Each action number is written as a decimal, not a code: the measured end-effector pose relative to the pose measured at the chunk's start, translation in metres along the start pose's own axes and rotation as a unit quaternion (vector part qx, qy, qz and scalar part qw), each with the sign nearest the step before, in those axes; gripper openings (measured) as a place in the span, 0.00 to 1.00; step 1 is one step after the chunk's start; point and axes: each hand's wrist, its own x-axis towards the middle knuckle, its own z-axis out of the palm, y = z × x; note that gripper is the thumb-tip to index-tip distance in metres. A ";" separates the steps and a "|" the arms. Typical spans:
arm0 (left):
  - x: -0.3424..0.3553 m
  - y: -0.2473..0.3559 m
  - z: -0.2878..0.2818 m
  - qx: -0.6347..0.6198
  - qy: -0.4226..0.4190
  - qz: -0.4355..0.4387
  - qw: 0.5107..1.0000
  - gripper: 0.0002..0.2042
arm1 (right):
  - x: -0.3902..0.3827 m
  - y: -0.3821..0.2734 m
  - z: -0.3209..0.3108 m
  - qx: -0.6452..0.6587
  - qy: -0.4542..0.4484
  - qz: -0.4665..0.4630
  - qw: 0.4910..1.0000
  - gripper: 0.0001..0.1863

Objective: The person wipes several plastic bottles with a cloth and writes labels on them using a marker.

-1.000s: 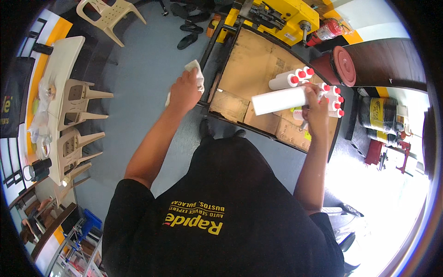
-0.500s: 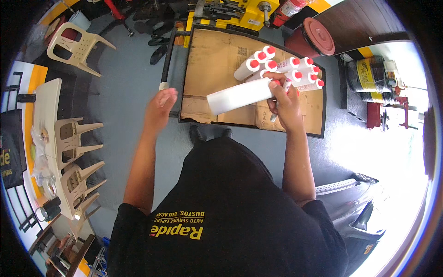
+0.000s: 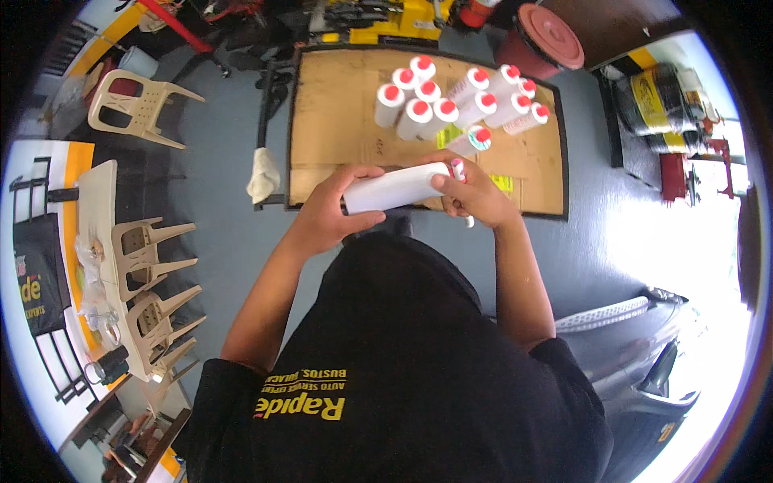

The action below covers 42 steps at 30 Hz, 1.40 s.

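Both hands hold a white cylindrical bottle (image 3: pixel 386 187) lying sideways in front of my body. My left hand (image 3: pixel 338 211) is closed round its left end. My right hand (image 3: pixel 475 193) grips the right end, along with a slim white marker-like item (image 3: pixel 469 220). Beyond them, on a cart topped with cardboard (image 3: pixel 330 105), stand several white bottles with red caps (image 3: pixel 415 118); one (image 3: pixel 475 141) sits nearer my right hand, with a green label showing. A white cloth (image 3: pixel 264 175) is draped on the cart's left rail.
Plastic chairs (image 3: pixel 129 105) and a long table (image 3: pixel 101 201) line the left. A red lidded bin (image 3: pixel 543 40) and yellow machinery (image 3: pixel 378 20) are behind the cart. Dark drums (image 3: pixel 652 97) stand at the right, and a dark vehicle (image 3: pixel 628 370) is at the lower right.
My left hand has left the cloth on the rail and moved right onto the bottle's left end. My right hand has brought the bottle leftward, toward my body.
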 end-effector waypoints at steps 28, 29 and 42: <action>-0.164 -0.150 0.146 -0.326 0.195 -0.540 0.751 0.23 | -0.186 0.467 -0.083 0.100 -0.076 0.425 0.897 0.27; -0.163 -0.146 0.147 -0.325 0.191 -0.543 0.750 0.23 | -0.183 0.460 -0.086 0.066 -0.123 0.434 0.890 0.26; -0.109 -0.096 0.090 0.114 0.176 -0.325 0.922 0.24 | -0.105 0.116 -0.182 -0.293 -0.115 0.171 0.934 0.26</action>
